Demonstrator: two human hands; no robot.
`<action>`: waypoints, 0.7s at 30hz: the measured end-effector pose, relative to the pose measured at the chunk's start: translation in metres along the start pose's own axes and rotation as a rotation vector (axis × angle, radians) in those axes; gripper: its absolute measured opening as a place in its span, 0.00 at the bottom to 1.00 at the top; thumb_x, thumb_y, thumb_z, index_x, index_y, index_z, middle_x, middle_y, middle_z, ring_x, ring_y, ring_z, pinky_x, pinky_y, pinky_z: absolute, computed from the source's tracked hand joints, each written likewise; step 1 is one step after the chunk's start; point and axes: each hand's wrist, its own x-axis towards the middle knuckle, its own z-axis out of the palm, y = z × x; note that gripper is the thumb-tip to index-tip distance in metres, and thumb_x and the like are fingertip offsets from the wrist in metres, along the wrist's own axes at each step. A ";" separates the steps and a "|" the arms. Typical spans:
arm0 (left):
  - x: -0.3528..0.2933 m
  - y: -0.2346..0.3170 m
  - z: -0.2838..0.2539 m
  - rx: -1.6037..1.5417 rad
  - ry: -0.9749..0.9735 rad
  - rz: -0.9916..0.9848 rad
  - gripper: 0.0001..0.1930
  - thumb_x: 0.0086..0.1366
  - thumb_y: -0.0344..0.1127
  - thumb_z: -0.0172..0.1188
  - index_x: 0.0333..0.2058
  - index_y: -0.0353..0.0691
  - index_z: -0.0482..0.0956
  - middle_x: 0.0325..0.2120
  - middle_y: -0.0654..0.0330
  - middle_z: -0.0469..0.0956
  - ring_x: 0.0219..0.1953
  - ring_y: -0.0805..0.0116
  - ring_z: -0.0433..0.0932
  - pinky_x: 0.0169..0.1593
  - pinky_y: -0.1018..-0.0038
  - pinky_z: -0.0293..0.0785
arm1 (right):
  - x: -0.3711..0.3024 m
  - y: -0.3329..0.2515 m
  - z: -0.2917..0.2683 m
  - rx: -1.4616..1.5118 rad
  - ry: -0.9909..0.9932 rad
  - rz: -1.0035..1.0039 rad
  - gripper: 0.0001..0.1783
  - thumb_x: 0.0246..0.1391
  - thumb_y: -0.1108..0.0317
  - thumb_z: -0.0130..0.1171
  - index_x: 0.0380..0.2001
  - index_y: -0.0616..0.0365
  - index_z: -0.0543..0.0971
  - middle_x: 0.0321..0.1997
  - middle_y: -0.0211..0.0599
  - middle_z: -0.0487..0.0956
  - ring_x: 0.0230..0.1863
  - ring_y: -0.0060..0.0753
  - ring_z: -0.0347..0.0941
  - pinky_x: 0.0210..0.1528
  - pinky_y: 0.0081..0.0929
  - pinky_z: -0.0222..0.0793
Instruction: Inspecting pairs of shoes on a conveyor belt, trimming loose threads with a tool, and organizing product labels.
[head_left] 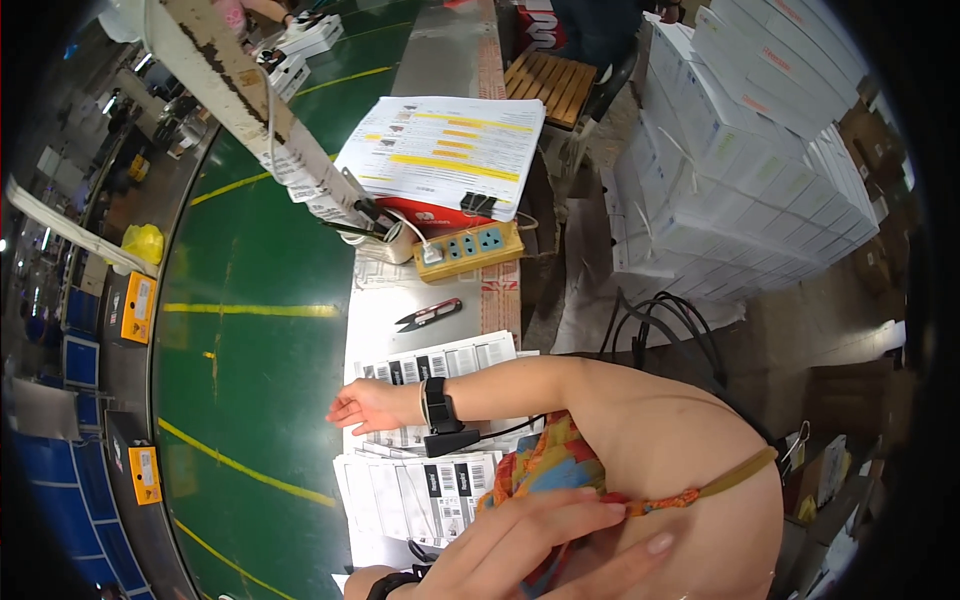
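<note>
My right arm stretches leftward across the bench, with a black strap and a small dark device at the wrist. My right hand [372, 406] hovers over or rests on printed label sheets [400, 490], fingers loosely bent and apart, holding nothing. From the lower edge my left hand [540, 535] reaches across to my right shoulder. Its fingers are at the olive and orange garment strap [690, 497] there and seem to pinch it; the thumb is hidden. A patterned, multicoloured top [550, 455] shows beneath. Thread snips [430, 315] lie on the bench beyond the sheets.
A yellow power strip [468, 250] with a plug stands beyond the snips. Behind it a clipped paper stack [450, 150] rests on a red box. Wrapped white boxes [740, 190] are piled at right, with black cables [660, 325] below. A green surface [250, 380] with yellow lines runs left.
</note>
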 end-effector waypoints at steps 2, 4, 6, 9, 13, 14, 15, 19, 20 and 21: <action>0.007 -0.001 0.005 -0.042 -0.002 -0.026 0.24 0.46 0.22 0.61 0.47 0.34 0.82 0.43 0.46 0.73 0.41 0.53 0.76 0.41 0.66 0.77 | 0.002 0.001 -0.001 -0.005 -0.004 0.011 0.14 0.59 0.59 0.46 0.39 0.58 0.75 0.63 0.47 0.70 0.72 0.50 0.53 0.73 0.52 0.41; 0.015 -0.003 0.011 -0.046 0.000 -0.015 0.24 0.47 0.21 0.61 0.47 0.34 0.82 0.43 0.46 0.73 0.41 0.54 0.76 0.39 0.68 0.77 | 0.004 0.000 -0.002 -0.001 -0.008 0.026 0.14 0.59 0.58 0.48 0.38 0.57 0.75 0.60 0.46 0.73 0.71 0.49 0.56 0.72 0.52 0.41; 0.023 -0.004 0.016 -0.063 0.014 -0.010 0.23 0.47 0.20 0.59 0.47 0.30 0.80 0.42 0.45 0.73 0.40 0.54 0.76 0.40 0.68 0.76 | 0.006 0.000 -0.002 0.002 0.003 0.015 0.14 0.59 0.59 0.48 0.38 0.56 0.75 0.59 0.45 0.74 0.71 0.49 0.56 0.72 0.53 0.41; 0.030 -0.009 0.014 -0.111 0.053 -0.097 0.22 0.48 0.18 0.57 0.46 0.24 0.79 0.41 0.44 0.73 0.40 0.54 0.76 0.41 0.69 0.75 | 0.008 -0.001 0.000 -0.010 -0.007 0.022 0.13 0.59 0.60 0.47 0.37 0.56 0.75 0.56 0.44 0.76 0.70 0.51 0.57 0.72 0.53 0.41; 0.035 -0.020 0.007 -0.135 -0.081 0.052 0.20 0.49 0.17 0.57 0.45 0.26 0.79 0.39 0.46 0.73 0.40 0.56 0.76 0.41 0.69 0.75 | 0.007 -0.001 0.001 -0.024 -0.031 0.038 0.13 0.59 0.60 0.47 0.37 0.56 0.75 0.56 0.44 0.76 0.71 0.49 0.56 0.72 0.53 0.41; 0.037 -0.019 0.009 -0.139 -0.031 0.053 0.20 0.49 0.18 0.59 0.43 0.29 0.81 0.40 0.46 0.73 0.40 0.56 0.76 0.41 0.69 0.75 | 0.006 -0.001 0.002 -0.026 -0.025 0.037 0.13 0.59 0.60 0.47 0.38 0.57 0.75 0.57 0.45 0.75 0.71 0.49 0.56 0.72 0.53 0.41; 0.039 -0.019 0.013 -0.135 0.015 0.065 0.19 0.48 0.18 0.60 0.42 0.32 0.82 0.40 0.47 0.73 0.40 0.57 0.76 0.42 0.69 0.75 | 0.005 -0.001 0.001 -0.022 0.002 0.040 0.13 0.59 0.60 0.47 0.39 0.57 0.74 0.58 0.45 0.75 0.71 0.49 0.56 0.72 0.53 0.42; 0.050 -0.012 0.032 -0.114 0.114 0.064 0.15 0.48 0.23 0.65 0.37 0.44 0.87 0.43 0.48 0.73 0.39 0.55 0.75 0.44 0.68 0.76 | 0.003 -0.002 0.003 -0.015 0.007 0.025 0.13 0.58 0.62 0.45 0.36 0.58 0.74 0.59 0.49 0.73 0.72 0.54 0.53 0.73 0.54 0.41; 0.053 -0.013 0.036 -0.085 0.180 0.189 0.14 0.49 0.27 0.65 0.36 0.44 0.87 0.44 0.48 0.73 0.39 0.54 0.76 0.44 0.67 0.76 | 0.002 -0.002 0.004 -0.016 0.006 0.026 0.12 0.58 0.62 0.45 0.36 0.58 0.74 0.59 0.49 0.73 0.72 0.53 0.53 0.73 0.53 0.41; 0.053 -0.010 0.034 -0.045 0.141 0.206 0.12 0.49 0.30 0.65 0.35 0.45 0.87 0.44 0.48 0.73 0.40 0.53 0.76 0.44 0.66 0.77 | 0.002 -0.002 0.005 -0.026 -0.004 0.016 0.12 0.58 0.62 0.45 0.36 0.58 0.74 0.59 0.49 0.73 0.72 0.53 0.53 0.73 0.53 0.41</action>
